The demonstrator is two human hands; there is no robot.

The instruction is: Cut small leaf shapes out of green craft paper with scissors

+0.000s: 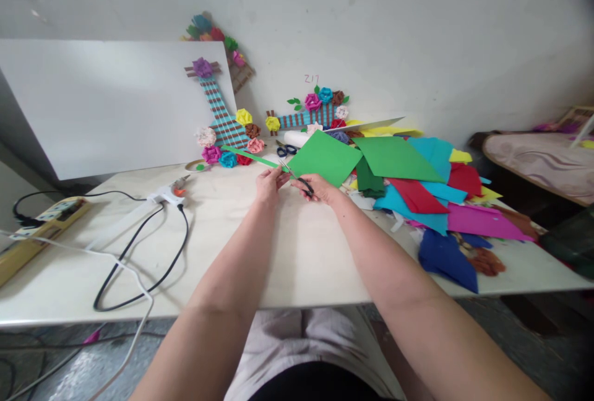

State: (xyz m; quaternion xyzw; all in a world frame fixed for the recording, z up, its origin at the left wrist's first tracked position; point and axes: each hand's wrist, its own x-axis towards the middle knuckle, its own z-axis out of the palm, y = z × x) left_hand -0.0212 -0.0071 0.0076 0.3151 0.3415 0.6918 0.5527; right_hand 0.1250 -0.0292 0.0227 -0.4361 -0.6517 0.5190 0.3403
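Observation:
My left hand [272,183] pinches a narrow green paper strip [250,156], which stretches up and to the left from the fingers. My right hand [320,188] is closed around the dark handles of a pair of scissors [305,185]. Their blades point up and left, close to the strip and my left fingertips. Just behind the hands lies a larger green sheet [322,158]; whether the strip is joined to it I cannot tell. A second pair of scissors [286,150] with dark blue handles rests behind my left hand.
A glue gun [166,194] with a looping black cord and a power strip [44,228] occupy the table's left side. Flower-decorated striped guitar shapes [225,119] stand against a white board [116,104] and the wall. Coloured sheets and scraps [482,220] are heaped at right.

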